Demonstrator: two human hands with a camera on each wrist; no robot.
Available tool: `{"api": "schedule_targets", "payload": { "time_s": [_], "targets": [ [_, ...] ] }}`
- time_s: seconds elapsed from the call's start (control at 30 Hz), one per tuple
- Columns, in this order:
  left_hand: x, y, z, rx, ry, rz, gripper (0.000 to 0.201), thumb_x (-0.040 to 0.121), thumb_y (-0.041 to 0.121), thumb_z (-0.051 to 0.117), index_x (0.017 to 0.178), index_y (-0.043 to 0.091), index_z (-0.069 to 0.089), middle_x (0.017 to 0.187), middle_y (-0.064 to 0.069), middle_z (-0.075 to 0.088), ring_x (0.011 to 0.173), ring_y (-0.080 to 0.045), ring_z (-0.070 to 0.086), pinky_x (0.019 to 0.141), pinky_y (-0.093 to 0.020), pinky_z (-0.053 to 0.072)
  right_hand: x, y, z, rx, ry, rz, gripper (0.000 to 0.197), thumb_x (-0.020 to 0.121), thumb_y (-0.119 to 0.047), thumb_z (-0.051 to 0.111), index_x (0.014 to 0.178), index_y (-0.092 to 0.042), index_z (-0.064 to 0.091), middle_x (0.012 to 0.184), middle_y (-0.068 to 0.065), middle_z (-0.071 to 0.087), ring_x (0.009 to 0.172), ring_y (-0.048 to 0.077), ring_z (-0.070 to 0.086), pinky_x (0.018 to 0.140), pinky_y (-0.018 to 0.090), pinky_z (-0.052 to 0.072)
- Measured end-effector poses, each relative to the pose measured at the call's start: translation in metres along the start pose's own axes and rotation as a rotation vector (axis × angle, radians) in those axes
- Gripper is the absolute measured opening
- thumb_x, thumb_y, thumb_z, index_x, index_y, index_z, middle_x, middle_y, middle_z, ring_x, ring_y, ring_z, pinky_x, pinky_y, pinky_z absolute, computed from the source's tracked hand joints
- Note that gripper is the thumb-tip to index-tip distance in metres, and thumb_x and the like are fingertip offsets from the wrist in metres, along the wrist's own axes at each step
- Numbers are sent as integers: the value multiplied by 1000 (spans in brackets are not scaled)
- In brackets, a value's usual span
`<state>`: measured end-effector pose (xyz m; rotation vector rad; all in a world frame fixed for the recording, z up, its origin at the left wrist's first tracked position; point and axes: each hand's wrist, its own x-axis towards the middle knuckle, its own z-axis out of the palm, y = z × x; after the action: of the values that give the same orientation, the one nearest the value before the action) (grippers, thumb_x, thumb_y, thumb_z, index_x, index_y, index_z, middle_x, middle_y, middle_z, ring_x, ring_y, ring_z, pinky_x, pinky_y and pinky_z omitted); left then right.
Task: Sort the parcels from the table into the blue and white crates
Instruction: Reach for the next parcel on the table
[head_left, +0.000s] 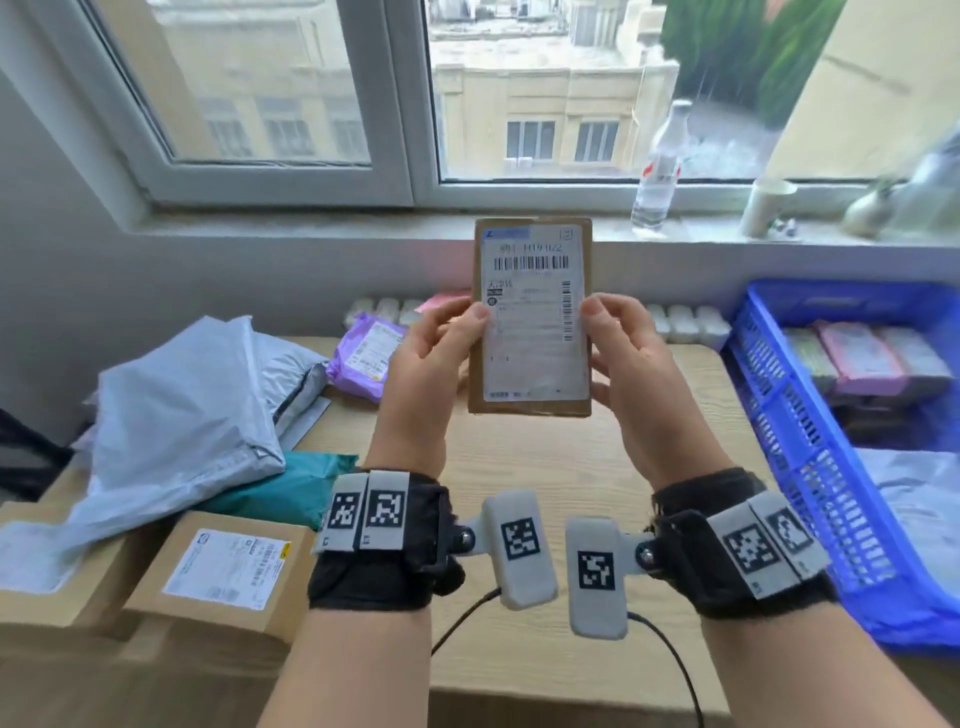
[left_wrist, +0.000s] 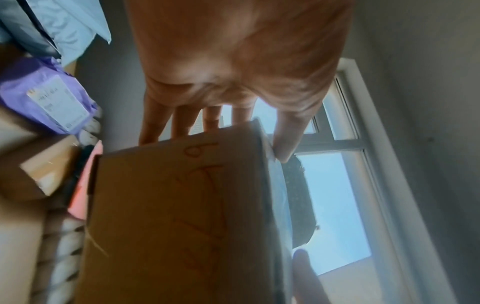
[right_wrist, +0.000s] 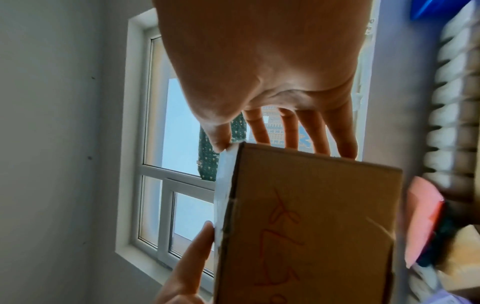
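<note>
I hold a flat brown cardboard parcel (head_left: 532, 317) upright above the table, its white shipping label facing me. My left hand (head_left: 441, 353) grips its left edge, thumb on the label and fingers behind. On the right edge my right hand (head_left: 623, 358) holds it the same way. Both wrist views show the parcel's plain back (left_wrist: 166, 216) (right_wrist: 306, 226) with red handwriting, my left hand (left_wrist: 233, 127) and right hand (right_wrist: 272, 139) pinching it. The blue crate (head_left: 810, 447) stands at the right with several parcels in it. No white crate is in view.
Grey poly mailers (head_left: 182, 410), a teal bag (head_left: 291, 488), a purple mailer (head_left: 363, 358) and two cardboard boxes (head_left: 218, 577) crowd the table's left side. A pink parcel (head_left: 441, 301) lies behind. A bottle (head_left: 660, 166) and a cup (head_left: 766, 205) stand on the windowsill.
</note>
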<state>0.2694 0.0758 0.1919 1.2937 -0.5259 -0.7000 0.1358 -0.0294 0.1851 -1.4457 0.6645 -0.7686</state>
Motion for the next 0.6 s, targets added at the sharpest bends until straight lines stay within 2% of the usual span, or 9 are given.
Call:
{"api": "schedule_targets", "payload": {
  "time_s": [0.1,0.2,0.3,0.4,0.6],
  "targets": [
    [-4,21,-9,-34,-59,37,18,92,28,62,109,22,60,99,2,67,85,-9,64,59,-18,49,-7,-20,8,20,-18,-59,43,85,-55,56,115,-25,56,118,5,64,105,14,67,78,29,55],
    [-6,36,-17,-34,-130,74,35,82,33,72,112,23,57,99,3,70,89,-9,66,69,-24,52,-14,-34,14,22,-24,-96,46,81,-55,59,117,-26,55,117,3,65,103,12,67,77,27,54],
    [-7,44,-21,-34,-175,127,40,78,33,69,114,21,57,105,0,71,95,-11,68,75,-26,54,-17,-45,15,32,-22,-124,49,85,-51,58,127,-25,54,113,-3,70,104,11,68,82,32,54],
    [-10,49,-24,-67,-214,149,38,78,29,69,115,23,59,115,-5,70,105,-15,67,76,-22,54,-21,-53,14,26,-49,-165,49,92,-46,57,137,-27,51,120,-3,69,113,15,65,91,41,53],
    [-15,62,-29,-108,-313,213,44,77,20,75,119,22,62,119,-5,70,115,-21,64,86,-26,54,-33,-66,14,90,-60,-250,52,91,-32,55,142,-27,48,128,2,65,119,19,62,98,43,49]
  ]
}}
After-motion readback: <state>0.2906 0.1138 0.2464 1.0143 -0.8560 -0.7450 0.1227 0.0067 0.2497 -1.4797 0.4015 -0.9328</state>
